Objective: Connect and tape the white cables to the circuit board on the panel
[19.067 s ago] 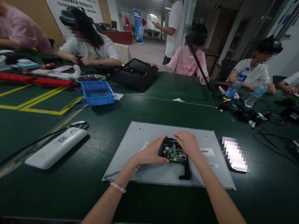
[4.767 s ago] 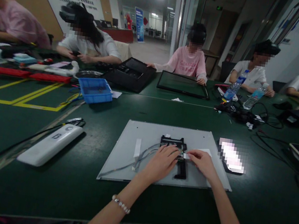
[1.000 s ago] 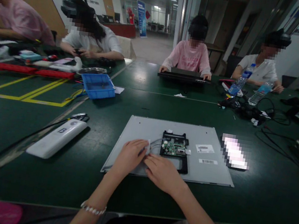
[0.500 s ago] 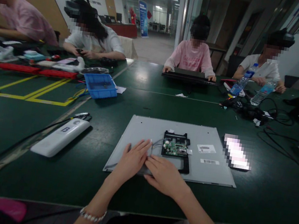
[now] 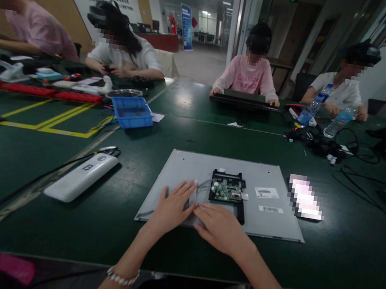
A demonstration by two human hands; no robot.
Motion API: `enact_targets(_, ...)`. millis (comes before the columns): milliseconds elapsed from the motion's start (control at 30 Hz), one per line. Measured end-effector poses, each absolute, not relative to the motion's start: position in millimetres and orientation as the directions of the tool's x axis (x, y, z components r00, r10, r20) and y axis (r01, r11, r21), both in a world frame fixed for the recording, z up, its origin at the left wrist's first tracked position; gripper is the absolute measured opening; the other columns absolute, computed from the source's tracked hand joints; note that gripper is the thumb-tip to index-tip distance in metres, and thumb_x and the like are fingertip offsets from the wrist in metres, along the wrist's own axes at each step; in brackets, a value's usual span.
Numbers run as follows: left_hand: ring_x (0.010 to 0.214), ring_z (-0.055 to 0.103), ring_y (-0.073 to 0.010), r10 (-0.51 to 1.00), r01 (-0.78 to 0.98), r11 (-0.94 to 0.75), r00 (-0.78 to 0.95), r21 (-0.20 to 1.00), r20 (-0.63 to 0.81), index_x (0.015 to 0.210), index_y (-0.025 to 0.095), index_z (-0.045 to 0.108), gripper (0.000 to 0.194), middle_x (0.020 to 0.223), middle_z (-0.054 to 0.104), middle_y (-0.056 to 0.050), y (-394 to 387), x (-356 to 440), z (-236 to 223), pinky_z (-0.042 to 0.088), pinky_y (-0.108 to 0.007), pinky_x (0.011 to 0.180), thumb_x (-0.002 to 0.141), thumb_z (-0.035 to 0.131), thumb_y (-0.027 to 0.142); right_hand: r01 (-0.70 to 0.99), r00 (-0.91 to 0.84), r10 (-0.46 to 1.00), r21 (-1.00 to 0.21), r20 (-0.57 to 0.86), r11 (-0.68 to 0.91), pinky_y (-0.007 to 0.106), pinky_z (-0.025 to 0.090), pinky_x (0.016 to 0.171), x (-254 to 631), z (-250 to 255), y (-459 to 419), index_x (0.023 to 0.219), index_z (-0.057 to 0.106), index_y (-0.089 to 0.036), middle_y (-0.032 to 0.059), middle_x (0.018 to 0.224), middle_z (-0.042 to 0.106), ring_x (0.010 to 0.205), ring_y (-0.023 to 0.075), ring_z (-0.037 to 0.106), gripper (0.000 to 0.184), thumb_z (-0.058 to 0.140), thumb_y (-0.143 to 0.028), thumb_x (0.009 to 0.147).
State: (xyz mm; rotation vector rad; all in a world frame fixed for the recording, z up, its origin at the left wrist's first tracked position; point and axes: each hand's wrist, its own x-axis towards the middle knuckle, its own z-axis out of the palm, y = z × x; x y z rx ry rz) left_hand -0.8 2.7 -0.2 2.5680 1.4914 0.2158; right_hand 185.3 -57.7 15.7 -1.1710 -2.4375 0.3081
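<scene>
Head view, and one wide green surface [image 5: 335,264] fills the scene, five people [image 5: 250,78] seated around its far side. Next, one grey panel [image 5: 196,167] lies flat, centred before the wearer. Behind it, leftward, sits one blue bin [image 5: 134,122]; nearer, one long white device [image 5: 81,178]. Now two hands, both on the panel: left hand [image 5: 173,207] palm down, its grip spread flat; right hand [image 5: 222,226] with fingers together, tips meeting the left thumb, and whether that grip pinches anything, I cannot tell! One lit phone [image 5: 305,197] lies just right. On the panel: one black bracket [image 5: 241,214], one green circuit board [image 5: 224,192] within it, two white labels [image 5: 266,193] and thin grey cables [image 5: 203,184], partly hidden.
</scene>
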Motion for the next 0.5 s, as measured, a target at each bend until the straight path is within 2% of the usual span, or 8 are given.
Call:
enact_targets(233, 0.135, 0.026, -0.0293, 0.867, 0.836, -0.494, 0.493, 0.24, 0.07, 0.141, 0.029, 0.026, 0.058, 0.146, 0.032, -0.009, 3, -1, -1, 0.014, -0.062, 0.104, 0.088, 0.045, 0.044, 0.788, -0.362, 0.892, -0.423, 0.271, 0.448, 0.041, 0.04, 0.099, 247, 22, -28, 0.125, 0.05, -0.019, 0.0088, 0.125, 0.054, 0.117, 0.0212, 0.047, 0.044, 0.056, -0.026, 0.083)
enact_targets(500, 0.134, 0.028, -0.0301, 0.862, 0.826, -0.504, 0.5, 0.253, 0.084, 0.142, 0.027, 0.022, 0.062, 0.144, 0.035, -0.011, 4, -2, -3, 0.015, -0.061, 0.103, 0.088, 0.047, 0.043, 0.824, -0.34, 0.913, -0.397, 0.224, 0.404, 0.042, 0.043, 0.092, 263, 7, -13, 0.122, 0.053, -0.018, 0.0106, 0.118, 0.058, 0.111, 0.0242, 0.05, 0.046, 0.059, -0.036, 0.081)
